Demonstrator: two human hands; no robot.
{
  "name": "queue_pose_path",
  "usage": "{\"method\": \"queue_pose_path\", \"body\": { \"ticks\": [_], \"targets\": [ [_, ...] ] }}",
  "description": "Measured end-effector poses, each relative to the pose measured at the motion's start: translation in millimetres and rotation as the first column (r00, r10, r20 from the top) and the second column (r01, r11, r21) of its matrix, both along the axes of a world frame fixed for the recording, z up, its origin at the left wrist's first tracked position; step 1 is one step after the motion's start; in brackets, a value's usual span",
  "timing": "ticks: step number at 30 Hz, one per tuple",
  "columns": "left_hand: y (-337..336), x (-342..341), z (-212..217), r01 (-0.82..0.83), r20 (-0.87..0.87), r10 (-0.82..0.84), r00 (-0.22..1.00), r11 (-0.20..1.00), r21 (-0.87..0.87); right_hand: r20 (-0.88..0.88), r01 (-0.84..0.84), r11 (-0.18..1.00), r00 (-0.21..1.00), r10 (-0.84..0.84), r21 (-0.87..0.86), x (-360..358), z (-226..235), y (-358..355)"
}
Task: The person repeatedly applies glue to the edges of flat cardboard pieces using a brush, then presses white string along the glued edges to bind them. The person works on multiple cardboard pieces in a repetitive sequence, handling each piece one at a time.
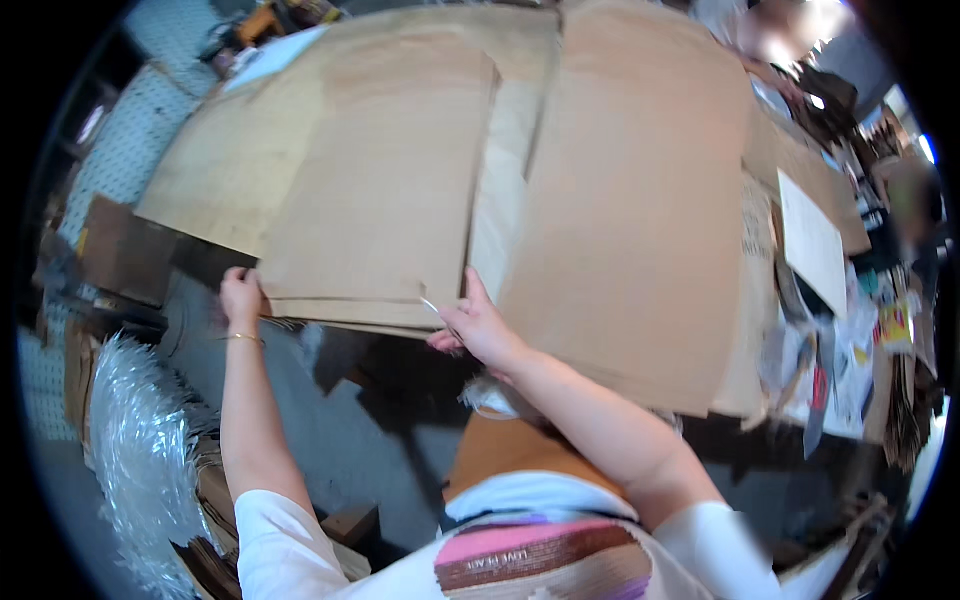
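Note:
A stack of brown paper sheets [390, 180] lies on the table in front of me, its near edges slightly fanned. My left hand [241, 297] is closed on the stack's near left corner, with the fingertips partly hidden. By the near right corner, my right hand [475, 328] holds a slim silver-tipped tool [430, 305]. Its tip points at the top sheet's edge, and the fingers cover the rest. The index finger stretches out toward the gap beside the stack.
A larger pile of brown sheets [640, 200] lies to the right, overhanging the table's near edge. Farther right are a white sheet [812, 240] and a knife-like blade [820, 400]. Clear plastic wrap [150, 470] stands at lower left. Another person is at the far right.

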State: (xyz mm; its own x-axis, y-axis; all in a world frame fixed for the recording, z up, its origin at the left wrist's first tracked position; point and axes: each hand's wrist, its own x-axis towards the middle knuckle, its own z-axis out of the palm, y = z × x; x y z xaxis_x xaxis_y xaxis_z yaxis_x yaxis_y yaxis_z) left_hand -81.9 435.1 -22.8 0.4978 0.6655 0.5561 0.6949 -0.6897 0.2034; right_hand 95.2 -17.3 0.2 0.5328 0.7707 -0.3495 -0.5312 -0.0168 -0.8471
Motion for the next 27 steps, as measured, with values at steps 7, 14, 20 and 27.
{"method": "queue_pose_path", "body": {
  "ticks": [7, 14, 20, 27],
  "targets": [
    [-272, 52, 3, 0.464, 0.169, -0.462, 0.871, 0.885, 0.030, 0.480, -0.262, 0.893, 0.769, 0.423, -0.367, 0, 7, -243],
    [-494, 72, -41, 0.852, 0.078, -0.990, 0.117, 0.060, -0.520, 0.689, 0.895, -0.020, 0.357, 0.631, -0.445, 59, 21, -462],
    [-599, 136, -66, 0.690, 0.191, -0.914, -0.358, -0.397, -0.605, 0.744, 0.849, 0.298, 0.155, 0.650, -0.436, 70, 3, -499],
    [-636, 154, -92, 0.647, 0.112, -0.889, -0.443, -0.404, -0.647, 0.924, 0.832, 0.549, -0.144, 0.355, -0.081, 91, 42, -510]
  ]
}}
